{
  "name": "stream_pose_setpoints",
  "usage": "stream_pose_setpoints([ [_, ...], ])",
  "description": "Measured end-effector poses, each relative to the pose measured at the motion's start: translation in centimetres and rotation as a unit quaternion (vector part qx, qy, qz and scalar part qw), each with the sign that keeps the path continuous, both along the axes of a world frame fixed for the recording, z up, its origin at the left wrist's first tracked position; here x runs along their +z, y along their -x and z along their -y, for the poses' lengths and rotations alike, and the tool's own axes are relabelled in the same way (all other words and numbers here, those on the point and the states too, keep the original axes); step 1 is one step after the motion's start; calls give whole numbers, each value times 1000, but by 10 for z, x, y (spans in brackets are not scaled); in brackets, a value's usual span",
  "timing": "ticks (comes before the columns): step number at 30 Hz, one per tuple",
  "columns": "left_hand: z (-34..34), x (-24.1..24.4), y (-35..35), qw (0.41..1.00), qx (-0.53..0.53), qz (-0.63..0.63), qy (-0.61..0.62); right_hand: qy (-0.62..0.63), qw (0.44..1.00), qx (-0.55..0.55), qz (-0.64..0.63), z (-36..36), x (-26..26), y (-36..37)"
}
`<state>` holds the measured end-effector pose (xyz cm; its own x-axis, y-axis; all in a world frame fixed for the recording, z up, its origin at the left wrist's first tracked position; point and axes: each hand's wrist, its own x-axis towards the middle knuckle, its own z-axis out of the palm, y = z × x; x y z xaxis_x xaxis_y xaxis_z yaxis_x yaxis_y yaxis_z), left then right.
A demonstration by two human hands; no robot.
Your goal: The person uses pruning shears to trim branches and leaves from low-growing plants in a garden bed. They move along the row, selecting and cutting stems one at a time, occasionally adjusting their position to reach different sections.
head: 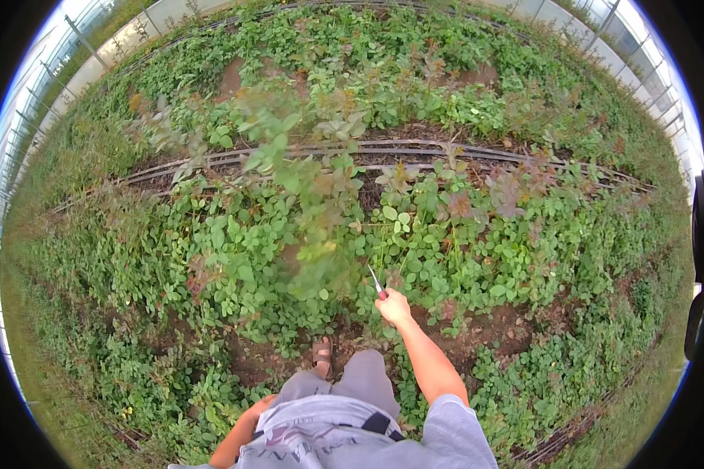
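My right hand (394, 306) is stretched forward at the near side of a leafy plant row (240, 258). It is closed around the red handle of a small cutting tool (375, 278), whose slim metal blade points ahead into the foliage. Whether the tool has one blade or two cannot be made out. A tall leafy shoot (317, 193) with reddish-brown tips rises left of the blade, partly blurred; the plants resemble rose bushes. My left hand (262, 405) rests by my left thigh, its fingers mostly hidden by the grey shorts and shirt.
Dark drip-irrigation pipes (399, 151) run crosswise beyond the near row. Another row of plants (340, 64) grows behind them. Bare soil (493, 334) shows around my sandalled foot (322, 352). Greenhouse walls with metal posts (85, 41) curve along both sides.
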<state>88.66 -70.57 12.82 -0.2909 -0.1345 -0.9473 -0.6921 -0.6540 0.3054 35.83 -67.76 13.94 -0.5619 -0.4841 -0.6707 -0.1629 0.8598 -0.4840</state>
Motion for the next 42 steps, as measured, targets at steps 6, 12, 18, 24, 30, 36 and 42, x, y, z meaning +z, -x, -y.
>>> stream_pose_setpoints([
  [6, -66, -35, 33, 937, -324, 8, 130, 55, 995, 48, -67, 89, -23, 97],
  [12, -98, 24, 131, 921, -352, 161, 49, 115, 971, 123, -169, 151, -99, 154],
  [18, -139, 23, 139, 913, -352, 173, 114, 121, 952, 184, -214, 186, -119, 159],
  [24, -126, 35, 174, 903, -379, 199, 36, 119, 937, 200, -260, 192, -116, 163],
  [30, -132, 37, 181, 904, -351, 241, 37, 145, 976, 111, -116, 199, -134, 156],
  [36, -129, 25, 191, 905, -323, 270, 59, 277, 883, -213, 313, 179, -158, 125],
  [42, -134, -5, 190, 895, -352, 266, 61, 232, 879, -216, 356, 165, -142, 107],
])
